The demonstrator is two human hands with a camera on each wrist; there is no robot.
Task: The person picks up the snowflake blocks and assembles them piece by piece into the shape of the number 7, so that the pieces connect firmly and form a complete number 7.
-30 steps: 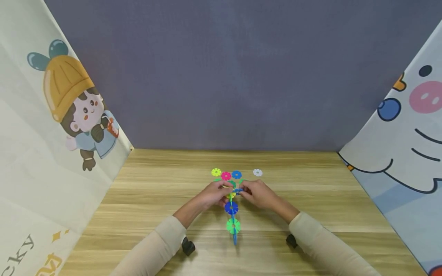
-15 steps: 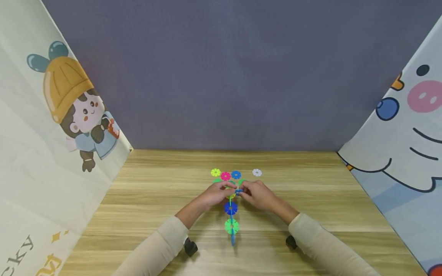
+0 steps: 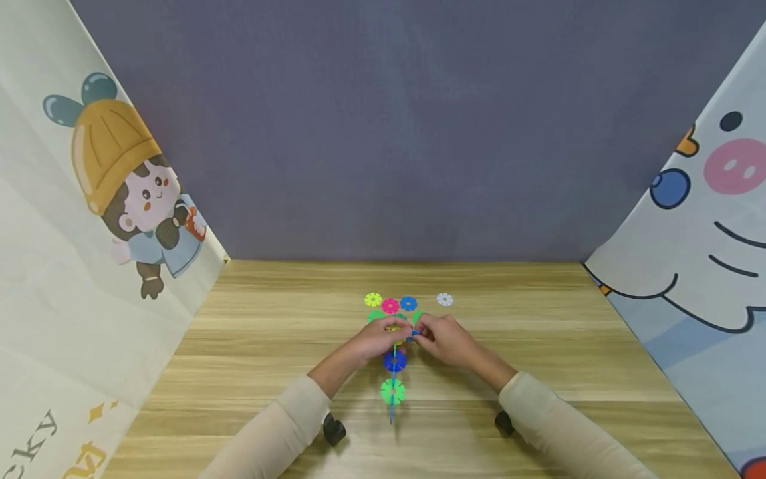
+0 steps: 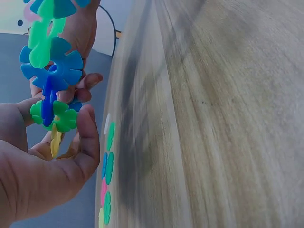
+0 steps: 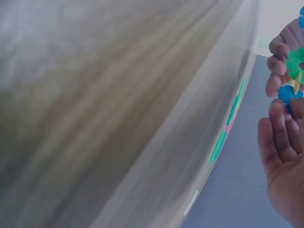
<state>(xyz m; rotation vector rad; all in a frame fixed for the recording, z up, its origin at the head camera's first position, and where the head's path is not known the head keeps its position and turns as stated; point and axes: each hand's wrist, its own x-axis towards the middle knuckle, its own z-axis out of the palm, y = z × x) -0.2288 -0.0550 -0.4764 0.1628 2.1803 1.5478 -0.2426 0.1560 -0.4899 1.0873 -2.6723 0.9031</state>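
Note:
A chain of interlocking notched plastic discs hangs toward the person in the head view, with a green disc (image 3: pixel 393 391) and a dark blue disc (image 3: pixel 395 361) showing flat. My left hand (image 3: pixel 377 338) grips the chain's far end, around a yellow disc (image 4: pixel 55 141) and a green disc (image 4: pixel 65 118) in the left wrist view. Close on its right, my right hand (image 3: pixel 447 339) pinches a blue disc (image 5: pixel 287 93) between thumb and fingers. That blue disc lies against the yellow one; fingers partly hide the contact, so I cannot tell whether their slots interlock.
Beyond the hands, loose discs lie flat on the wooden table (image 3: pixel 269 332): a yellow disc (image 3: pixel 374 299), a pink disc (image 3: pixel 391 306), a blue disc (image 3: pixel 409 303), a white disc (image 3: pixel 445 299) and several green ones, partly covered by the hands. A grey partition (image 3: pixel 383 133) stands behind.
The chain's near end has swung a little left and its lowest disc turned edge-on. Both hands stay close together, keeping their grips, the left fingers nearer the right hand's blue disc.

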